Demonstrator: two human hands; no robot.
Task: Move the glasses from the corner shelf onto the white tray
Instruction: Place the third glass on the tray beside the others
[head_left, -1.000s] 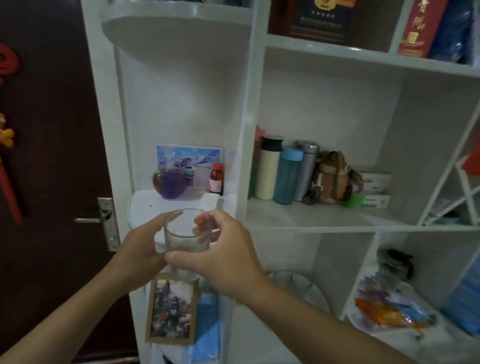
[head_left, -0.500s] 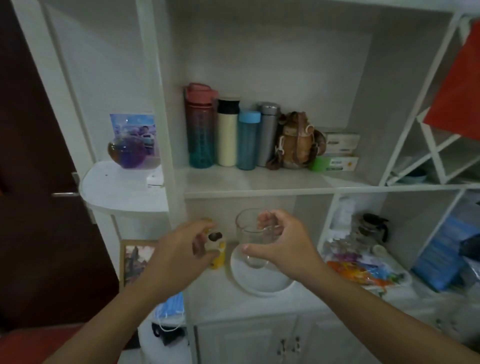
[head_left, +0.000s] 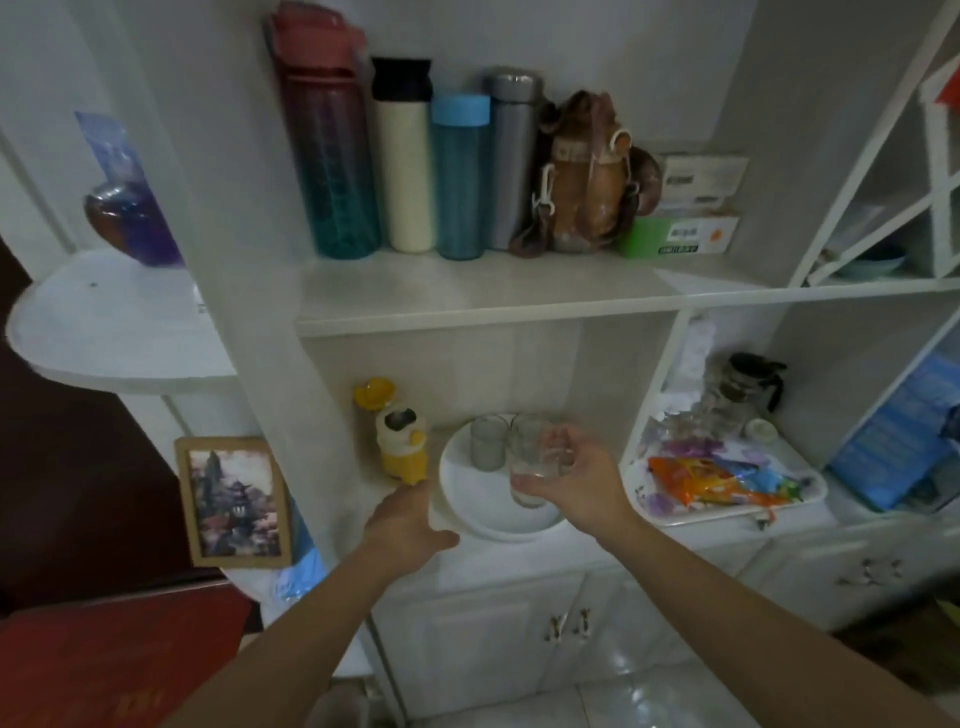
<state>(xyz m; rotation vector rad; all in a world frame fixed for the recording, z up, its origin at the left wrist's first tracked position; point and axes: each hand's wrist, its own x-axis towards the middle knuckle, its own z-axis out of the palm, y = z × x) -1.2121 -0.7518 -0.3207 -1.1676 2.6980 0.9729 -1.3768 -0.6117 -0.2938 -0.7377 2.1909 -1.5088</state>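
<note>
My right hand (head_left: 576, 480) grips a clear drinking glass (head_left: 532, 457) upright just above the round white tray (head_left: 483, 506) in the lower cabinet compartment. A second, frosted-looking glass (head_left: 487, 442) stands on the tray's far side, right beside the held one. My left hand (head_left: 410, 519) rests by the tray's left rim with its fingers loosely curled and nothing in it. The white corner shelf (head_left: 114, 332) at the left holds a purple round vase (head_left: 130, 218) and no glass that I can see.
A yellow toy figure (head_left: 397, 441) stands left of the tray. Several tall bottles (head_left: 410, 161) line the shelf above. A patterned tray with snack packets (head_left: 722, 480) and a glass pot (head_left: 748, 384) fill the right compartment. A framed picture (head_left: 234, 501) leans at lower left.
The view has dropped toward the lower compartment. My right hand carried the glass down to just over the white tray, and my left hand let go and moved to the tray's left rim.
</note>
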